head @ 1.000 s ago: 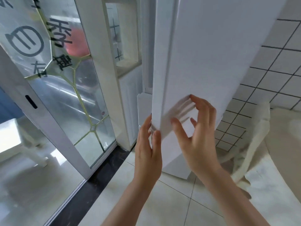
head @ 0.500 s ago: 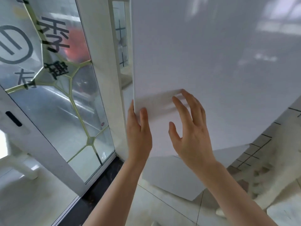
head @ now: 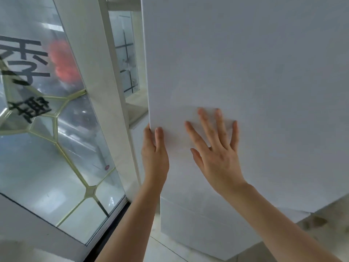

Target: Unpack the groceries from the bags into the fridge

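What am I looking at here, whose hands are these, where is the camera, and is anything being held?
There is no machine here: these are a person's two bare hands, filmed by one wide-angle camera worn on the head, looking forward and down. That is why you see forearms reaching in from the bottom of the picture.

The big white panel filling the right side is the fridge door. The left hand is at the door's left edge, thumb on the front and fingers seemingly round the edge. The right hand lies flat on the door's front with fingers spread, holding nothing.

To the left is a glass door with gold lines and dark lettering, set in a white frame. Below is a pale tiled floor. No groceries or bags show in this picture.
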The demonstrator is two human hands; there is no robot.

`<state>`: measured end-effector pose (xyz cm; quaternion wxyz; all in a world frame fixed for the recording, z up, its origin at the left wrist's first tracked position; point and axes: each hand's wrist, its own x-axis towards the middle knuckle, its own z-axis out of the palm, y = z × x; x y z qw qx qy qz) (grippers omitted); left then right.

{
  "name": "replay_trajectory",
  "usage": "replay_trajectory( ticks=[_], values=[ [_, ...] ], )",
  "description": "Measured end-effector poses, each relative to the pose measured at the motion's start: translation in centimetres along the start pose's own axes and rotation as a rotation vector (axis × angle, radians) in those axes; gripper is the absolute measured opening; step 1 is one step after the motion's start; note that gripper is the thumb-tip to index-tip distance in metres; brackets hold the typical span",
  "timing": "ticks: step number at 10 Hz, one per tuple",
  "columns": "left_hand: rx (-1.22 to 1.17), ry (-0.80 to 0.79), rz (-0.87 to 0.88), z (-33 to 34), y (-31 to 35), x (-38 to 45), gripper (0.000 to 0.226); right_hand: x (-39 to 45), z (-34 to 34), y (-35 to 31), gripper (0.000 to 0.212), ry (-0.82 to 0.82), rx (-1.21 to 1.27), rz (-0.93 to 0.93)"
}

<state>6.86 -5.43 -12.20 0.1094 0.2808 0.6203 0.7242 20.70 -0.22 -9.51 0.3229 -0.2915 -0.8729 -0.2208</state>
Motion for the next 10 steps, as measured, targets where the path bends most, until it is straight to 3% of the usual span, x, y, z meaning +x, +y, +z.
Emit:
replay_trajectory(
  ticks=[5, 7, 10],
  values=[
    [-0.018, -0.215, -0.045, 2.7, -2.3, 6.4, 0.028, 3.2, 4.2, 0.5, 0.09, -0.06, -0.185, 0.149],
    [0.028, -0.31, -0.056, 1.6, -3.4, 6.7, 0.031, 3.6, 3.6, -0.4, 0.083, -0.052, -0.161, 0.188],
    [0.181, -0.409, -0.213, -2.7, -5.6, 3.7, 0.043, 2.4, 0.5, -2.4, 0.05, -0.097, 0.134, 0.341]
  ],
)
